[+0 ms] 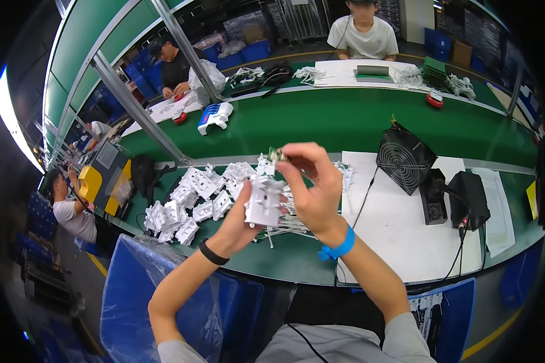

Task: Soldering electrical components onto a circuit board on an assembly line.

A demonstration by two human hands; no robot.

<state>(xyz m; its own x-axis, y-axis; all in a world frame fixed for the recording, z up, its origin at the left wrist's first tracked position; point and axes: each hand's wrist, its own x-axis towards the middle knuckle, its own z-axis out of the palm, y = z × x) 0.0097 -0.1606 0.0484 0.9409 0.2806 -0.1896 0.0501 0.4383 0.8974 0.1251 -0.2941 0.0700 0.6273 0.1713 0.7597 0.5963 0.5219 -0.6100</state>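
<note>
My left hand [232,228] is closed around a white plastic housing [264,202], tilted up over the near bench. Just above it, my right hand [318,192] pinches a small green part [277,155], which looks like a circuit board, between thumb and finger. That part is held apart from most of the housing, and its detail is too small to make out. Left of my hands lies a heap of similar white housings [203,183]. Thin white cables [284,228] lie on the bench below my hands, partly covered by them.
A black fan [399,160] and a black box-shaped device [468,196] with cords stand on a white board [369,248] at right. A green conveyor belt [309,121] runs beyond, with a white-and-blue object [215,117] on it. Co-workers sit across and left. A plastic-lined blue bin [133,290] is near my left arm.
</note>
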